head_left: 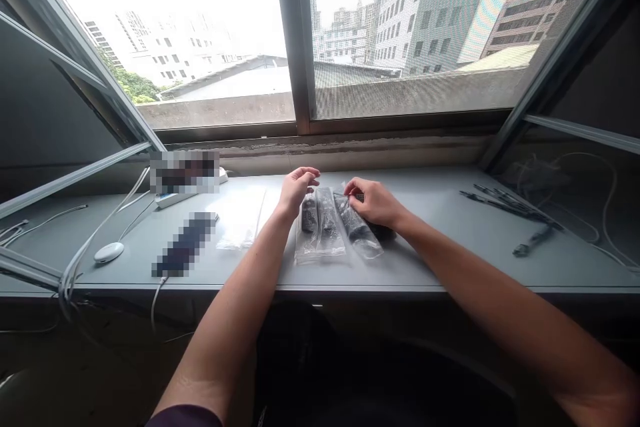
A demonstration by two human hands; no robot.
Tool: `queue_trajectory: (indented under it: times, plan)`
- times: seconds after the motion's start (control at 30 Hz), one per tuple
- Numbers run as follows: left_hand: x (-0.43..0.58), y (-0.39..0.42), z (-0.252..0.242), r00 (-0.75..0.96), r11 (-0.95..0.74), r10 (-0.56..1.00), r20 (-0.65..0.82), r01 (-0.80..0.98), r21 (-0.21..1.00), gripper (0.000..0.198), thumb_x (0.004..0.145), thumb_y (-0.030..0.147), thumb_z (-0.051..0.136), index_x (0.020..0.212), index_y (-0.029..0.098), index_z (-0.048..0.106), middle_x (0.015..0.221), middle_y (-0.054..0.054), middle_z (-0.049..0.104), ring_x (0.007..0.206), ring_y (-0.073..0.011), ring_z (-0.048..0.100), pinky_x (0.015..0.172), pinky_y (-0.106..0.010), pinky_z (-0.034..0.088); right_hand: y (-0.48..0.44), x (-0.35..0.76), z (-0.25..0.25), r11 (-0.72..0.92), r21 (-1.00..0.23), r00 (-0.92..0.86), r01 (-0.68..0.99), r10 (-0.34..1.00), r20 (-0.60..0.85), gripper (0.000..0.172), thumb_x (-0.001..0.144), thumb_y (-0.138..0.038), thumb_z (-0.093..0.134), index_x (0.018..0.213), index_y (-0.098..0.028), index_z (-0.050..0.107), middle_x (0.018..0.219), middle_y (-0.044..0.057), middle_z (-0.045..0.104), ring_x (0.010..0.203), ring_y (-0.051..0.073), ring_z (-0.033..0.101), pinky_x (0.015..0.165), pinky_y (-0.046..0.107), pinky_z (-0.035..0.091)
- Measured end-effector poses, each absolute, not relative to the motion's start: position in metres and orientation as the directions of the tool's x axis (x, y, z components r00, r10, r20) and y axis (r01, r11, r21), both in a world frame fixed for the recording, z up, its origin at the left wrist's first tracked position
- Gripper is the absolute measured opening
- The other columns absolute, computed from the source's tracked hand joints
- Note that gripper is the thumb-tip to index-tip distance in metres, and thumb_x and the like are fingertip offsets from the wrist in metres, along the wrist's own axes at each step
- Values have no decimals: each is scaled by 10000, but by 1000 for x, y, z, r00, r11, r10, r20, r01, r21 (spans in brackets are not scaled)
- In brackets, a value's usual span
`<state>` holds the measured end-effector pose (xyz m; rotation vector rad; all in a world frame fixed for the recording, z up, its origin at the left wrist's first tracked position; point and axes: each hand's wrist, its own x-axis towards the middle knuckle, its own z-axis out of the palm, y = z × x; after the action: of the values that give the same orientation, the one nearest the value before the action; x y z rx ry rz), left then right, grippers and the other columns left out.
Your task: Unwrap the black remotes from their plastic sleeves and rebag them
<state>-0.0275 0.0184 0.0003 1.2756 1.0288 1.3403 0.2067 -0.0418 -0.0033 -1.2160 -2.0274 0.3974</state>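
Observation:
Several clear plastic bags (pixel 329 230) with dark contents lie side by side on the grey desk before me. At the right-hand bag (pixel 364 235), my right hand (pixel 374 201) has its thumb and fingers pinched on the upper end. A dark item (pixel 384 232) shows partly under that hand; its kind is hidden. My left hand (pixel 299 188) is over the far end of the left bags, fingers loosely curved and apart, with nothing visible in them. Flat clear plastic bags (pixel 241 223) lie left of my left forearm, bright with glare.
Left on the desk (pixel 430 260) are a blurred-out phone-shaped item (pixel 185 245), a white power strip (pixel 175 199), a white round puck (pixel 109 253) and hanging cables (pixel 80 260). Thin dark rods (pixel 507 205) lie at right. Metal frames flank both sides; a window stands behind.

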Motion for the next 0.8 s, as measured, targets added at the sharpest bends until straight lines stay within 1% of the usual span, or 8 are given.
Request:
queue_trajectory:
  times: [0.13, 0.27, 0.4, 0.5, 0.6, 0.63, 0.7, 0.8]
  plan:
    - [-27, 20, -1, 35, -154, 987, 158, -101, 983, 130, 765, 251, 721, 876, 202, 768, 1062, -73, 791, 814, -152, 698, 714, -262, 487, -45, 204, 1, 439, -665, -193, 605, 891, 412, 120, 887, -197, 649, 985, -228, 710, 914, 43, 780, 832, 226, 734, 788, 325, 571]
    - [-27, 23, -4, 32, -167, 985, 171, -94, 981, 146, 797, 267, 727, 920, 204, 777, 1058, -77, 799, 849, -169, 710, 726, -272, 490, -49, 203, 9, 374, -698, -109, 611, 913, 394, 99, 884, -205, 669, 967, -224, 719, 926, 49, 781, 822, 222, 719, 787, 335, 558]
    - [-26, 23, -5, 8, -205, 979, 205, -52, 977, 229, 884, 398, 771, 1007, 205, 769, 1052, -98, 815, 902, -201, 726, 785, -302, 505, -47, 205, 10, 317, -772, -38, 551, 934, 356, 101, 890, -272, 709, 974, -217, 715, 913, 56, 766, 832, 230, 706, 778, 343, 564]
    - [-26, 20, -5, 22, -282, 959, 281, 55, 958, 328, 938, 519, 770, 1047, 210, 793, 1061, -108, 827, 958, -231, 722, 835, -318, 508, -45, 205, 9, 338, -824, -39, 456, 932, 361, 164, 905, -347, 720, 999, -215, 692, 924, 62, 754, 835, 234, 702, 777, 356, 584]
    - [-25, 17, -6, 62, -360, 933, 355, 138, 923, 379, 948, 580, 773, 1047, 219, 831, 1046, -101, 826, 978, -250, 715, 867, -316, 509, -45, 204, 8, 415, -833, -80, 367, 906, 417, 200, 923, -389, 724, 1014, -218, 679, 968, 72, 751, 905, 248, 710, 834, 375, 598]
    - [-25, 17, -6, 72, -369, 929, 362, 154, 917, 393, 942, 596, 781, 1039, 220, 839, 1011, -94, 819, 957, -252, 714, 854, -313, 510, -46, 203, 9, 441, -831, -93, 338, 895, 437, 206, 925, -394, 727, 1019, -218, 676, 982, 74, 749, 929, 250, 711, 860, 380, 599]
    - [-24, 18, -8, 99, -351, 936, 338, 174, 920, 437, 932, 644, 776, 983, 215, 840, 873, -75, 776, 843, -237, 698, 773, -308, 505, -48, 200, 10, 468, -836, -115, 287, 883, 455, 221, 927, -401, 736, 1030, -217, 672, 1005, 76, 746, 959, 251, 711, 901, 387, 599]
    - [-23, 20, -10, 184, -285, 948, 259, 138, 948, 551, 933, 741, 719, 841, 203, 793, 691, -39, 649, 626, -173, 583, 600, -290, 448, -51, 198, 12, 455, -854, -140, 253, 890, 433, 248, 924, -428, 745, 1032, -219, 664, 1020, 77, 749, 965, 251, 712, 915, 394, 605]
